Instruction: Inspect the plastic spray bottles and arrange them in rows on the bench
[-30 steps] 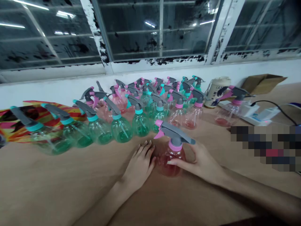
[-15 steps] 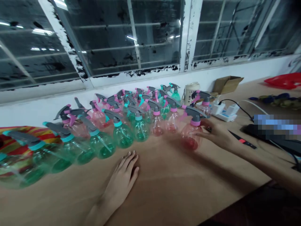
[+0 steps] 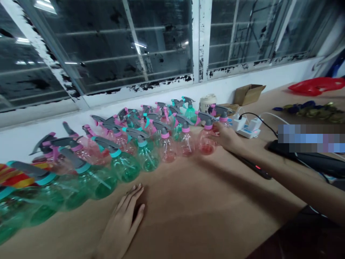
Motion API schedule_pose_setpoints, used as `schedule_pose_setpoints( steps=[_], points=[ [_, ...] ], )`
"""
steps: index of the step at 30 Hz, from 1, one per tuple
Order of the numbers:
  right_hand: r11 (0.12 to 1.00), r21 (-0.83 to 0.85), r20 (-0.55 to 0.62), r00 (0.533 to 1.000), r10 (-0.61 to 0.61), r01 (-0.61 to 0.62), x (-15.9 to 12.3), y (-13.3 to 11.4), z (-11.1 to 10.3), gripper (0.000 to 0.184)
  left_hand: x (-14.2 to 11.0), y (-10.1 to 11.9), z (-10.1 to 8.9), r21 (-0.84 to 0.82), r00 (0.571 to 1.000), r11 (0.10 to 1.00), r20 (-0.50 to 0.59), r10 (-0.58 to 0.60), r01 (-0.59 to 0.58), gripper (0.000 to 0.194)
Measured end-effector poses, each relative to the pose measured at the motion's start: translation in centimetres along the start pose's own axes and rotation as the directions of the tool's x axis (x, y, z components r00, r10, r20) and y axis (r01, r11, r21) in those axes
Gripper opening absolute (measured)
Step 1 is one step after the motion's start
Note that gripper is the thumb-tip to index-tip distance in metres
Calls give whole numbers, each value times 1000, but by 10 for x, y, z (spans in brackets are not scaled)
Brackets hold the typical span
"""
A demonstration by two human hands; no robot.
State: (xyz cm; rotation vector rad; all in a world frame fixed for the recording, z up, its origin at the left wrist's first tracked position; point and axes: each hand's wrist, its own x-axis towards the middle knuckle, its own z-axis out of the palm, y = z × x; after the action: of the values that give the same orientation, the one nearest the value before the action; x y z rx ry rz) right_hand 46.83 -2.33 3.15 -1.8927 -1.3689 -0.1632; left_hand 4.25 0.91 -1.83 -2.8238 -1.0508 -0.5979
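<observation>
**Auditor:** What has changed over the last second?

**Inspector:** The pink-collared spray bottle (image 3: 207,146) has changed position. A second ago it stood beside the left hand (image 3: 121,217), forward of the rows; now it is at the right end of the front row, just beside the neighbouring pink-collared bottle (image 3: 186,146). The camera view has also swung to the right.

**Auditor:** State of the hands?

**Inspector:** The right hand (image 3: 229,138) is closed about the bottle's right side, below the collar. How firmly it grips, I cannot tell. The left hand lies palm down on the desk (image 3: 178,212), fingers loosely extended, holding nothing, near the green-tinted bottles (image 3: 125,168) and well apart from the moved bottle.

**Auditor:** Condition of the bottle?

**Inspector:** Upright, red liquid low in the body, trigger head pointing left like its neighbour's. Its base appears to rest on the desk. The power strip (image 3: 249,133) lies to its right, beyond the hand.

**Auditor:** Your finding?

**Inspector:** In my judgement, the bottle is in line with the row and its placement is nearly complete; release is outstanding.
</observation>
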Motion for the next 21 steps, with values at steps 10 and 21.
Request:
schedule_pose_setpoints(
  steps=[10, 21],
  points=[
    [998, 69, -54, 999, -8, 12, 1, -6, 8, 48, 4, 2, -4, 42, 1000, 999, 15, -27, 26, 34],
    [979, 58, -162, 965, 205, -198, 8, 49, -48, 46, 13, 14, -22, -14, 998, 998, 42, -57, 57, 29]
  ],
)
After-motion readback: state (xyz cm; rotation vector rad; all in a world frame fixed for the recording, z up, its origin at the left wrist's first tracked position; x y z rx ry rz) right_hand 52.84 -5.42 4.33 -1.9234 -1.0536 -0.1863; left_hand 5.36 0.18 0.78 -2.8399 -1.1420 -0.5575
